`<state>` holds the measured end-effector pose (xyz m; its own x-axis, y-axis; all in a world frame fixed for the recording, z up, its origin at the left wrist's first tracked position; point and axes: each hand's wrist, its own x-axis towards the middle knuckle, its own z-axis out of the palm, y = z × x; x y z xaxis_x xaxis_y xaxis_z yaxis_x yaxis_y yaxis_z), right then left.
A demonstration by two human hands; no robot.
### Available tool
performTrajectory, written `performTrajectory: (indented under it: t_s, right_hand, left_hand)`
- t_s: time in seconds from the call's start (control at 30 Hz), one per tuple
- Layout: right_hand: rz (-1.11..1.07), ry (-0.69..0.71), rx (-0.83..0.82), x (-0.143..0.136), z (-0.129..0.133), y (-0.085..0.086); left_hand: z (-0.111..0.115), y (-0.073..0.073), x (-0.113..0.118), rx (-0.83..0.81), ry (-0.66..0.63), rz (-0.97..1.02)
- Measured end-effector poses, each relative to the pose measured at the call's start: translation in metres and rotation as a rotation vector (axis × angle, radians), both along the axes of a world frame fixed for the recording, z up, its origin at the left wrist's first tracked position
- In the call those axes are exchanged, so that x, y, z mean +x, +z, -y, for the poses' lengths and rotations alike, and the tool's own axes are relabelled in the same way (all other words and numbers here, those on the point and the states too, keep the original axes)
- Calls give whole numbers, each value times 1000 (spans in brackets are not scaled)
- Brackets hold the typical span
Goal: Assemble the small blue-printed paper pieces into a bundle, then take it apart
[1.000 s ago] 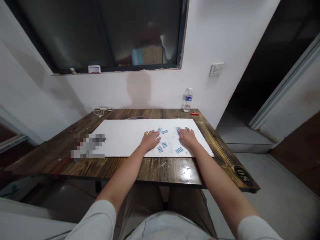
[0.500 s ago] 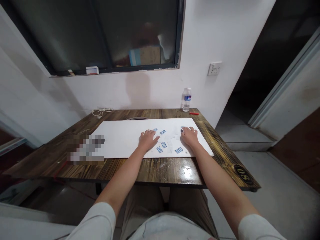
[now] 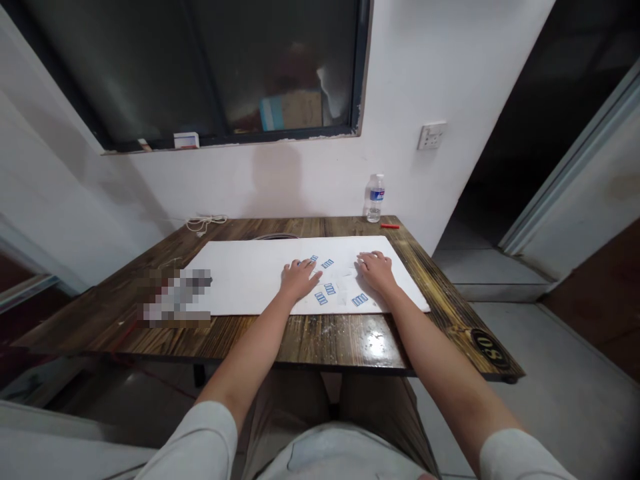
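A white board (image 3: 250, 277) lies on the wooden table, with several small pieces marked with blue bars (image 3: 321, 299) scattered over its right half. My left hand (image 3: 299, 279) rests on the board with its fingers spread, its fingertips beside a partly covered blue-marked piece (image 3: 313, 259). Another such piece (image 3: 327, 264) lies just right of it. My right hand (image 3: 376, 270) lies palm down further right on the board, fingers stretched out. What is under that palm is hidden. Between the hands are faint, clear or whitish scraps (image 3: 342, 293), too pale to make out.
The dark wooden table (image 3: 330, 340) has wet-looking specks near its front edge. At the back stand a plastic bottle (image 3: 375, 199) and a red pen-like stick (image 3: 390, 226). A white cable (image 3: 205, 222) lies back left. A blurred-out patch (image 3: 175, 299) covers something on the left.
My right hand has shifted slightly left and its fingers have spread; the blue-marked piece seen at its fingertips no longer shows. My left hand is nearly unmoved. The camera view has shifted slightly.
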<state>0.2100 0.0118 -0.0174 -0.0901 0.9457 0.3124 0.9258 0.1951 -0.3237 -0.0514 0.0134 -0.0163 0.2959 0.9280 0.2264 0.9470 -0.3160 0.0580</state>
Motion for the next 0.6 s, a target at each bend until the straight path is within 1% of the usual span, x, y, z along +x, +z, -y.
performTrajectory:
  t_s: [0.4,0.6]
  right_hand:
    - [-37,2,-31,0,-1,-3]
    - [-127,1,-3,5,-3,-3]
  left_hand:
    - [-1,0,-1,-97,46,-21]
    - [2,4,0,-95,33,30]
